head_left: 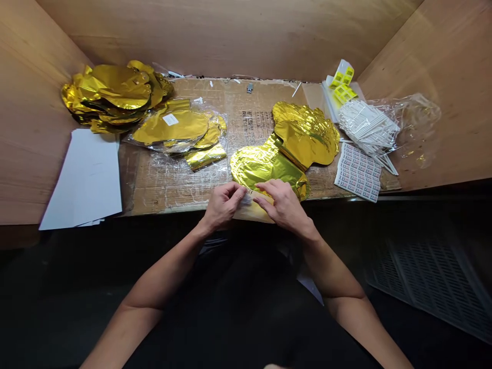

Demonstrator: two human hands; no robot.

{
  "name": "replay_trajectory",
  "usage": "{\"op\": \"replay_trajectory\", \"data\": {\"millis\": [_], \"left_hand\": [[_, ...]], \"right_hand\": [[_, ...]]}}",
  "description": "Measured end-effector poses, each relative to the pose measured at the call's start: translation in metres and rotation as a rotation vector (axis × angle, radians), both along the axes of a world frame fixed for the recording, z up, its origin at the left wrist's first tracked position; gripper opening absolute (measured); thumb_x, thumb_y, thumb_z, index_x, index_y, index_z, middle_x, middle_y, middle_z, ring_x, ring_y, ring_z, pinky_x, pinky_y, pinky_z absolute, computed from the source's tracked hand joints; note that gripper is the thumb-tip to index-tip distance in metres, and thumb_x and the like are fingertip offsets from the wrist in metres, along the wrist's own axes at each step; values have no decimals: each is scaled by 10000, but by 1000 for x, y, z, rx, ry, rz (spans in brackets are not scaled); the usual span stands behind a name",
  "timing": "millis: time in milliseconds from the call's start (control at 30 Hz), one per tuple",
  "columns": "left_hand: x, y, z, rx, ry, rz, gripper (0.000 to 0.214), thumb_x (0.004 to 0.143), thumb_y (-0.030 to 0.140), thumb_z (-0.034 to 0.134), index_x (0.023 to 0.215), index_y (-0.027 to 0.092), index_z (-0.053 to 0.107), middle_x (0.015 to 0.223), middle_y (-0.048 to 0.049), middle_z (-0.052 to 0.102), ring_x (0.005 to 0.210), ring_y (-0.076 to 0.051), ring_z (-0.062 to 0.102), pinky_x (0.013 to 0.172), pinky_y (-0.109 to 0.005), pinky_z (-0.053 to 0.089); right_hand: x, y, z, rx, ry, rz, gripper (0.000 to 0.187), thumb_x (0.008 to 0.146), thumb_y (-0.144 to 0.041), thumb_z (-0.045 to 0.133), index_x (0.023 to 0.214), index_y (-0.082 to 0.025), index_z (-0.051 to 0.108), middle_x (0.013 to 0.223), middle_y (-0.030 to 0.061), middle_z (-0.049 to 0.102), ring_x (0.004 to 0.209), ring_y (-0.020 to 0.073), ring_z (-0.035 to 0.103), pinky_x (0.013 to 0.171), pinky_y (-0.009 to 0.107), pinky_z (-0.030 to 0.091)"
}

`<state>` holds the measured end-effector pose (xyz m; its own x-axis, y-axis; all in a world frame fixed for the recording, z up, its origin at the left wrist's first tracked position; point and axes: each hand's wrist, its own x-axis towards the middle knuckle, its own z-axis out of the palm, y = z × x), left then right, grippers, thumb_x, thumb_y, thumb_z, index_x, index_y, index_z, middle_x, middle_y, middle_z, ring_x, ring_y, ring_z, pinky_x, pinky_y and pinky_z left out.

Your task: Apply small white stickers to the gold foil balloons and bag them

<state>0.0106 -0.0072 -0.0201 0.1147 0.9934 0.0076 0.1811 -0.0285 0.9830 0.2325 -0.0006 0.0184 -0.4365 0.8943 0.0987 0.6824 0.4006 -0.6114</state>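
Near the front edge of the cardboard, my left hand (224,204) is closed, thumb and forefinger pinching the edge of a pale, translucent bag-like piece (253,212) with a small printed mark. My right hand (283,204) lies over the other side of this piece, its fingers stretched and the thumb apart. Directly beyond both hands is a shiny gold foil balloon (261,166), flat and crinkled. More flat gold foil balloons (307,136) overlap it behind and to the right. Whether the pale piece is a bag or a sheet, I cannot tell.
At left are a pile of gold foil (115,92), foil in clear plastic (172,128) and white sheets (86,177). White sticks (367,125), yellow labels (344,84) and a printed sticker sheet (359,171) lie right. Wooden walls (246,38) enclose the cardboard (172,189).
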Motion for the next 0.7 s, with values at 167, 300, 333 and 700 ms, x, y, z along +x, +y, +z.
{"op": "replay_trajectory", "data": {"millis": [167, 300, 333, 700], "left_hand": [[13, -4, -3, -4, -11, 39, 377, 983, 503, 639, 800, 179, 702, 713, -8, 625, 668, -154, 543, 637, -278, 439], [12, -8, -4, -25, -34, 33, 365, 974, 496, 650, 817, 172, 708, 738, -17, 661, 684, -154, 574, 646, -271, 469], [10, -8, -5, -37, -50, 13, 345, 967, 489, 667, 852, 168, 718, 767, -23, 688, 702, -156, 597, 665, -272, 485], [-4, -15, -15, -83, -122, -85, 295, 943, 459, 749, 1017, 174, 755, 947, -64, 795, 839, -199, 727, 788, -310, 582]], "right_hand": [[-21, -11, -18, 214, 31, -99, 316, 1108, -332, 488, 1014, -230, 772, 935, 111, 677, 942, 252, 629, 905, 398, 525], [-26, -17, -32, 226, -3, -117, 365, 1120, -327, 437, 917, -228, 724, 867, 105, 656, 861, 238, 614, 848, 386, 518], [-26, -18, -34, 207, 13, -119, 350, 1119, -332, 437, 929, -226, 711, 877, 103, 661, 855, 233, 622, 842, 380, 522], [-33, -24, -33, 74, 187, -127, 247, 1077, -361, 495, 917, -230, 629, 902, 89, 681, 857, 223, 672, 825, 376, 553]]}}
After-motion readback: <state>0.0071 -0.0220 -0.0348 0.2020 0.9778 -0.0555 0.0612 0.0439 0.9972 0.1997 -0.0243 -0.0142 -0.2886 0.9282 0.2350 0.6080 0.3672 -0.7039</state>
